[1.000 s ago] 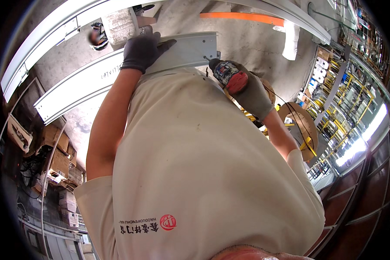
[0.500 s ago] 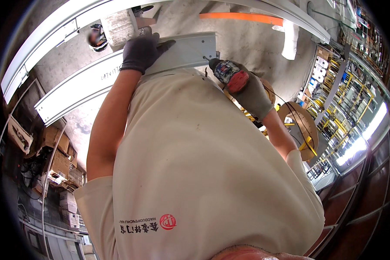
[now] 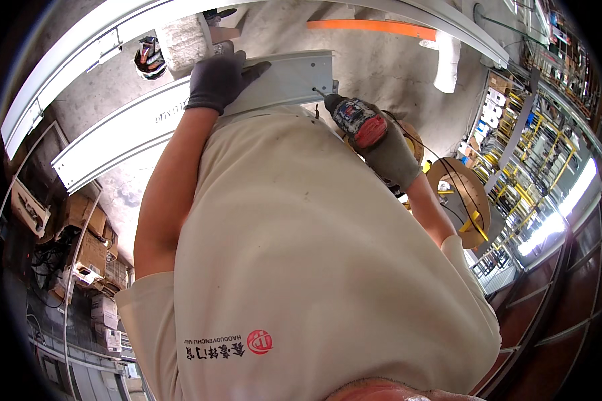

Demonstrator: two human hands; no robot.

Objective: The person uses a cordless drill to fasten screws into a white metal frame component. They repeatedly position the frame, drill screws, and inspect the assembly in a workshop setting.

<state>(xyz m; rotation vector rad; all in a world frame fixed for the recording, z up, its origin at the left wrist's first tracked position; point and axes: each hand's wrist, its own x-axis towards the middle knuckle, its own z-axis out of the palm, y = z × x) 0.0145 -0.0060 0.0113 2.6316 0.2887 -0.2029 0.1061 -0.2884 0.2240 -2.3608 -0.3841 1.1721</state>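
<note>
A long white metal profile [image 3: 281, 79] lies slantwise in front of my body, with small holes near its right end. My left hand [image 3: 219, 79], in a dark grey glove, grips it right of its middle; the fingers bend over the far edge and the thumb stretches right along the face. In my gloved right hand [image 3: 394, 157] is a red and black power drill [image 3: 358, 121]. Its thin bit points up and left at a hole by the profile's right end. Whether the bit is inside the hole is too small to tell.
Beyond the profile, a pale block [image 3: 182, 45] stands by a round container of tools [image 3: 150, 60]. A long white frame [image 3: 67, 87] arches across the far side, near an orange strip [image 3: 374, 28]. Cardboard boxes [image 3: 90, 257] lie left; a cable reel [image 3: 458, 200] stands right.
The drill has shifted slightly right and toward me. The profile has slid a little to the left, and my left hand keeps its hold.
</note>
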